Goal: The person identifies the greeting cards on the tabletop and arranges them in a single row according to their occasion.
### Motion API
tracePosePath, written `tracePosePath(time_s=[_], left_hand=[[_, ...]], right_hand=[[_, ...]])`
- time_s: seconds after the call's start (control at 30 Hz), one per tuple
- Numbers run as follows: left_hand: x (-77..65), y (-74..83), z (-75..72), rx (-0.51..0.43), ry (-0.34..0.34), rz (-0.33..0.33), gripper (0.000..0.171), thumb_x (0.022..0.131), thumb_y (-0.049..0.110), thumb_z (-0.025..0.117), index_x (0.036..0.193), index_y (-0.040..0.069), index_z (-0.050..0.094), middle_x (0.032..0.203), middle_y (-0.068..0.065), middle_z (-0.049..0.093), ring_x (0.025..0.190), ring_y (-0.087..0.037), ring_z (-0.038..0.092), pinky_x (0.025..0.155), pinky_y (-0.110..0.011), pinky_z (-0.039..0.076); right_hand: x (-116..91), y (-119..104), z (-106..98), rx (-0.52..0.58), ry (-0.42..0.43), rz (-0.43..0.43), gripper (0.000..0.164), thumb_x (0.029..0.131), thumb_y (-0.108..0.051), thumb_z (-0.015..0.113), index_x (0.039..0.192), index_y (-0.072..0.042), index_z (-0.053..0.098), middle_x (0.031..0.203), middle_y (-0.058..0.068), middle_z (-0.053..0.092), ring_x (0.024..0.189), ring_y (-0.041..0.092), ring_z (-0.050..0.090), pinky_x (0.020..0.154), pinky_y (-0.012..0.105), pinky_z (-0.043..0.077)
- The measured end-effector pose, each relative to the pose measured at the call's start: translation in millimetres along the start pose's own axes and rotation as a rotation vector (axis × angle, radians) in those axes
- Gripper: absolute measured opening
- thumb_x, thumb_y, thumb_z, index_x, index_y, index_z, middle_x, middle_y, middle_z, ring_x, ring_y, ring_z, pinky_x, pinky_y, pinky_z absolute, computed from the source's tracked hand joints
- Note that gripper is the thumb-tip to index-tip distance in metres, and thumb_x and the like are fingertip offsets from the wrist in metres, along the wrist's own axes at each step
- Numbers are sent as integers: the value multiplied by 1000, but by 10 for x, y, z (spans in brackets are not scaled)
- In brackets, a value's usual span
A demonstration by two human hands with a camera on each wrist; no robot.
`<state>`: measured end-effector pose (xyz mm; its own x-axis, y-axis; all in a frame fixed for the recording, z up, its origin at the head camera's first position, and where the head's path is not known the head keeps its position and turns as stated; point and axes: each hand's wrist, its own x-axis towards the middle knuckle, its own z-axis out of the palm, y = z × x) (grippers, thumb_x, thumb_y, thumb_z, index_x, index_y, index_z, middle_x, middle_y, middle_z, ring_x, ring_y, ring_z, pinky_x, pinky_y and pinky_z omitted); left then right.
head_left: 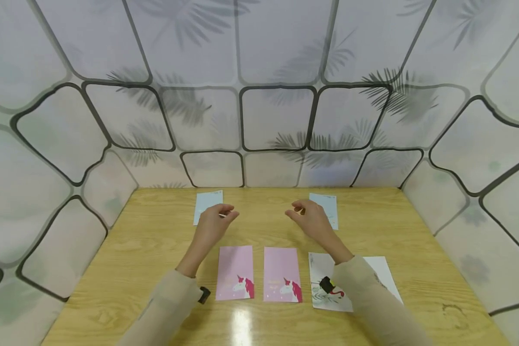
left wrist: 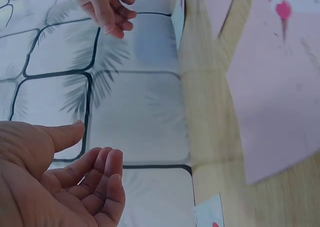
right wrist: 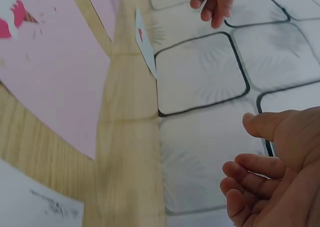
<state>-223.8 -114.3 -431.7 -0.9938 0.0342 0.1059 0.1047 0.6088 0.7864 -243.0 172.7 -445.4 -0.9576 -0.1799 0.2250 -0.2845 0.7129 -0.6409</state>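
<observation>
My left hand (head_left: 215,222) hovers near the left light-blue card (head_left: 202,202), overlapping it in the head view. Its fingers curl loosely with a gap to the thumb, and nothing lies between them. On the other side, my right hand (head_left: 313,220) faces it in the same loose pose beside the right light-blue card (head_left: 331,209), also holding nothing. In the left wrist view the left palm (left wrist: 70,197) is seen from inside. Nearer the body lie two pink unicorn cards, the left one (head_left: 235,266) and the right one (head_left: 281,269), side by side on the wooden table (head_left: 155,245).
A white flamingo card (head_left: 322,288) lies right of the pink ones, partly hidden by the right sleeve (head_left: 367,293). Another white card (head_left: 380,266) shows beyond that sleeve. A patterned cloth wall (head_left: 268,120) encloses the table's back and sides.
</observation>
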Motion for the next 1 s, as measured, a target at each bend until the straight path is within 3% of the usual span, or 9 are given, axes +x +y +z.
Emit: tracePosePath(time_s=[0.57, 1.0], left_hand=[[404, 456, 522, -137, -47, 121, 38, 101, 28, 69, 129, 2, 70, 113, -10, 74, 104, -28, 71, 84, -41, 59], [614, 604, 1060, -191, -129, 88, 41, 104, 27, 65, 134, -1, 66, 122, -14, 71, 112, -29, 68, 88, -39, 58]], right_hand=[[149, 601, -485, 69, 21, 194, 55, 105, -33, 62, 140, 9, 57, 122, 23, 67, 109, 37, 61, 87, 47, 51], [207, 1016, -602, 102, 58, 294, 55, 106, -25, 59, 141, 16, 50, 133, 34, 58, 122, 45, 55, 102, 53, 47]])
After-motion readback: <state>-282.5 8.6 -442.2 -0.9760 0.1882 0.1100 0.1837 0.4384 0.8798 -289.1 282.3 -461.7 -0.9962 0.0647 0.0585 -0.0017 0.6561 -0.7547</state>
